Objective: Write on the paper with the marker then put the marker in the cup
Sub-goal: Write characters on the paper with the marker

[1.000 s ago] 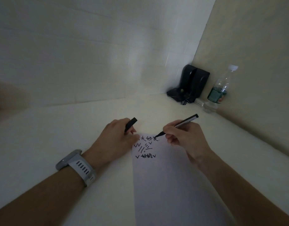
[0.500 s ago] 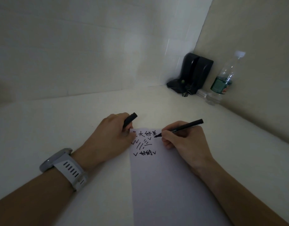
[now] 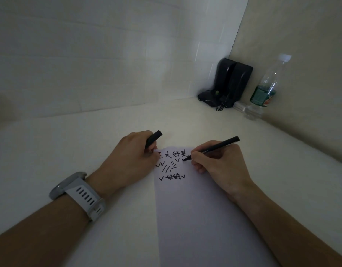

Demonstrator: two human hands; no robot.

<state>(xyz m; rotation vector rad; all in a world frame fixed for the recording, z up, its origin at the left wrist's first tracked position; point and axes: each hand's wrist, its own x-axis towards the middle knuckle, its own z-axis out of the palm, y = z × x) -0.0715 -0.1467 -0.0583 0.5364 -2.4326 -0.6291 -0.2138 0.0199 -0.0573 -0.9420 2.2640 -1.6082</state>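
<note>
A white sheet of paper (image 3: 195, 214) lies on the pale table, with black handwriting and tick marks near its far end. My right hand (image 3: 222, 166) grips a black marker (image 3: 216, 147), and its tip touches the paper just right of the top line of writing. My left hand (image 3: 131, 160) rests on the paper's far left corner and holds the black marker cap (image 3: 153, 139) between its fingers. A grey watch (image 3: 79, 195) sits on my left wrist. No cup is in view.
In the far right corner stand two black speakers (image 3: 232, 81) with tangled cables at their foot. A clear water bottle (image 3: 265, 91) with a green label stands against the right wall, with a small clear object beside its base. White walls close the table behind and right.
The marker's tip has shifted slightly lower and right on the paper, and its barrel now lies flatter. My left hand and the cap stay put. The view has tilted a little.
</note>
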